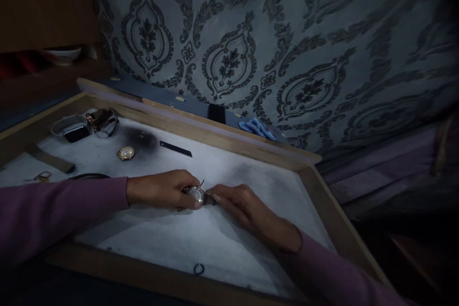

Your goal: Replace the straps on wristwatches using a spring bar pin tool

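Observation:
A silver-cased wristwatch (195, 194) with a light dial is held in my left hand (175, 190), the thumb along its lower edge and the fingers closed round it. From its right side runs a short dark strap (209, 199). My right hand (244, 203) pinches at that strap with the fingertips, close to the case. A thin dark sliver (202, 183) sticks up between the hands; whether it is a tool or part of the watch I cannot tell. Both hands are low over the white surface of a wood-rimmed tray (236, 143).
At the tray's back left lie a smartwatch (76, 132), other wristwatches (105, 123) and a gold watch head (125, 153). A black blade-like strip (175, 148), an olive strap (50, 158) and a small black ring (199, 268) lie about. A blue cloth (256, 128) rests behind the rim.

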Tool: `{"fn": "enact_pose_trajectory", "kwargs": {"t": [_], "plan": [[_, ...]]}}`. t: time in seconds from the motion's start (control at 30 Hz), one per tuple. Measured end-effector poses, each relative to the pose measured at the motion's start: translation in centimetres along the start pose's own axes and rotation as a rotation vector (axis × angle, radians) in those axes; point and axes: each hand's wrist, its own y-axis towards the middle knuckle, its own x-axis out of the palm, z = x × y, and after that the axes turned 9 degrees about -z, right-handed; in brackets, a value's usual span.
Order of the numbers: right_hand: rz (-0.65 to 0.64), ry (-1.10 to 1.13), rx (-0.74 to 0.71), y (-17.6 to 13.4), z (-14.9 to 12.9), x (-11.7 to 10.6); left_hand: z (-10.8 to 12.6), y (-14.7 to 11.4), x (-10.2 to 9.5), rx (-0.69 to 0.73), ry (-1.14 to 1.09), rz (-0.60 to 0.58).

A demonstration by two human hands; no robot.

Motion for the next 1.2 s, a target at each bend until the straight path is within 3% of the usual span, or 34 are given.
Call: {"fn": "enact_pose_trajectory", "kwargs": {"t": [0.8, 1.2], "plan": [[-0.051, 0.074, -0.018, 0.34, -0.27, -0.23, 0.10, 0.00, -0.02, 0.012, 0.046, -0.016], [-0.055, -0.012, -0.051, 0.28, -0.31, 0.12, 0.16, -0.08, -0.40, -0.004, -0.067, 0.013]]}}
